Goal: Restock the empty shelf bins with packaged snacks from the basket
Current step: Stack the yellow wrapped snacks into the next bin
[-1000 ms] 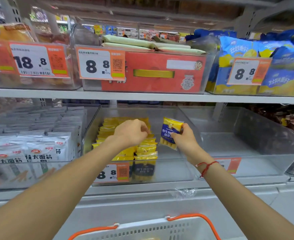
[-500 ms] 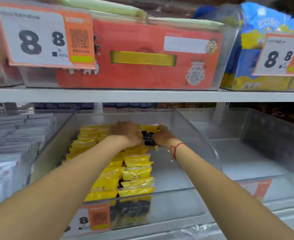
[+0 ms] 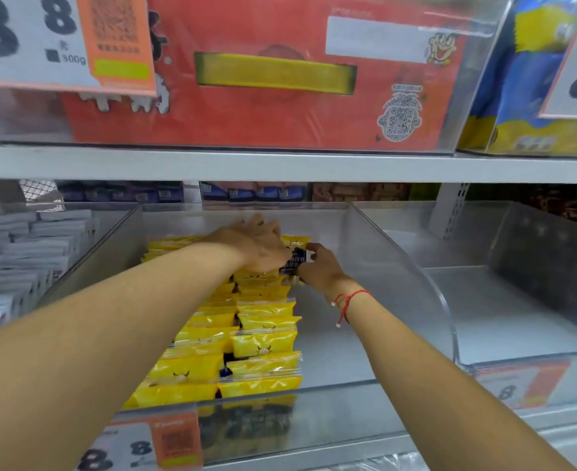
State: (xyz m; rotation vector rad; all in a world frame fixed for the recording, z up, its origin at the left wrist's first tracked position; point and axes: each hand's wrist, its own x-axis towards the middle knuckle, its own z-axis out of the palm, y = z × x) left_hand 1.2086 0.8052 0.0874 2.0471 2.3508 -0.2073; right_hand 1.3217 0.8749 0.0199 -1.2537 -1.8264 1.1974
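At frame centre, both hands, left hand (image 3: 260,248) and right hand (image 3: 317,266), pinch a dark-labelled snack packet (image 3: 295,261) above yellow packets (image 3: 263,345) in the clear bin (image 3: 413,277).

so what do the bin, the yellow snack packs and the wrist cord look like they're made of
Bin: clear rigid plastic, probably acrylic; the shelf shows through its glossy curved wall.
Yellow snack packs: thin glossy plastic film, with highlights and crimped clear seams.
Wrist cord on the right hand: red braided string, seemingly matte, with small pale beads.
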